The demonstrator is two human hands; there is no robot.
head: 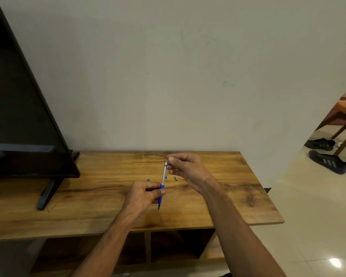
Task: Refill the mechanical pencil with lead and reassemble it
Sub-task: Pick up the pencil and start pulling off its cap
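Left hand (143, 191) grips the pencil (163, 180) — right hand (185, 168) pinches its top.

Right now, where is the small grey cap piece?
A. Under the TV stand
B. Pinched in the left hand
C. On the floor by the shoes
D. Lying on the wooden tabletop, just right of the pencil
D: the small grey cap lies loose on the wooden tabletop, right of the pencil and touched by neither hand.
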